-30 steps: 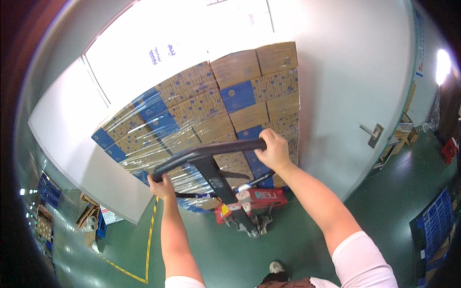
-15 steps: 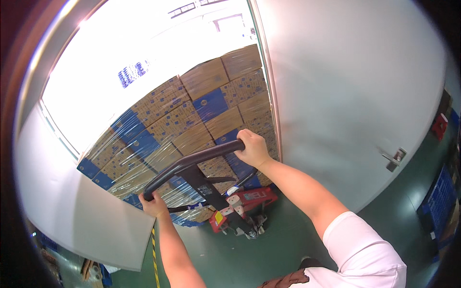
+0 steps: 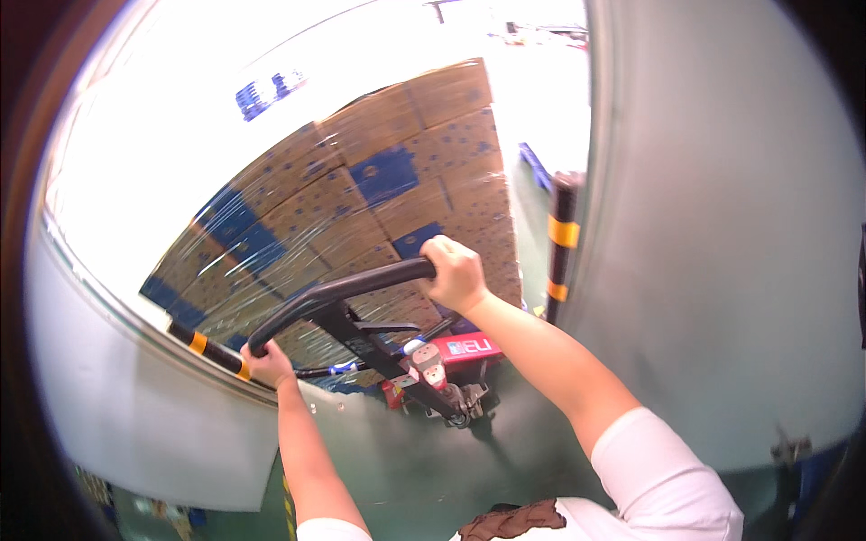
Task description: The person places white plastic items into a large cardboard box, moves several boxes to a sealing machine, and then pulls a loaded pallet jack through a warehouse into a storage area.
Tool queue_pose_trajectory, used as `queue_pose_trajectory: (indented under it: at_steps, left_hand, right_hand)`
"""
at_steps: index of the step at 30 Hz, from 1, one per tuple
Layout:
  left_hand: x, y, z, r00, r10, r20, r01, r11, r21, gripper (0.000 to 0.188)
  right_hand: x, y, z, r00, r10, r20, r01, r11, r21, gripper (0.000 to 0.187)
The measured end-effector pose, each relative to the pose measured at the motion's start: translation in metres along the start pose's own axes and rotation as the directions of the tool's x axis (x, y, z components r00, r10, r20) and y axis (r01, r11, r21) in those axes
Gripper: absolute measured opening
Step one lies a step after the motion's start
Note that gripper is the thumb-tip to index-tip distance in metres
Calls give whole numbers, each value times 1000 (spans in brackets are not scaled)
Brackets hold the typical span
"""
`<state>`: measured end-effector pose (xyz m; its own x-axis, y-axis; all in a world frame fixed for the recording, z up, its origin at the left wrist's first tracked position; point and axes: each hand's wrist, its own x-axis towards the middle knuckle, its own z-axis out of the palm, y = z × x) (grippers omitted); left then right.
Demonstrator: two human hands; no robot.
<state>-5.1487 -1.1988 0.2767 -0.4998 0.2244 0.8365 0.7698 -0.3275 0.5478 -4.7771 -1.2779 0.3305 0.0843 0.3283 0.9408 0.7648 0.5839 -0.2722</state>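
Both my hands grip the black bar handle of a red hand pallet truck (image 3: 460, 350). My left hand (image 3: 270, 365) is closed round the left end of the handle (image 3: 361, 282), low and to the left. Higher up, my right hand (image 3: 456, 273) wraps the right end. The black shaft runs down from the handle to the truck's red body and its wheels on the floor. Beyond it stands a tall stack of brown and blue cardboard boxes (image 3: 347, 189), wrapped in clear film. The stack hides the truck's forks.
A white door leaf (image 3: 722, 243) with a lever handle stands at the right, another white panel (image 3: 171, 397) at the left. Black and yellow posts flank the doorway: one upright (image 3: 564, 239) right of the boxes, another (image 3: 216, 352) near my left hand. Green floor (image 3: 532, 451) lies below.
The view has moved toward the doorway. A gap and the striped posts now show beside the boxes, and the right door leaf looms closer. My hands have kept their hold on the handle.
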Motion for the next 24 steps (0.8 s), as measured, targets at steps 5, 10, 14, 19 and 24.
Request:
queue_pose_trajectory:
  at_steps: [5,10,14,19,24]
  left_hand:
    - [0,10,8,998,-25,-54,21,997,-74,15]
    - [5,-2,6,998,27,-61,-34,993,-115,21]
    - [5,0,8,999,-3,-34,0,995,-100,20]
    - [3,12,2,1000,-28,-3,28,995,-96,19]
    - [2,8,7,999,-40,25,42,995,-95,19]
  right_hand:
    - [4,5,4,999,-37,-15,37,999,22,28]
    - [3,-8,0,1000,-21,-23,21,1000,18,25]
    - [0,-17,-5,999,-15,-49,13,999,-40,24]
    - [-2,-14,-3,999,-15,-37,10,991,-131,25]
    - [1,-6,-2,997,-21,-68,12,991,-135,25]
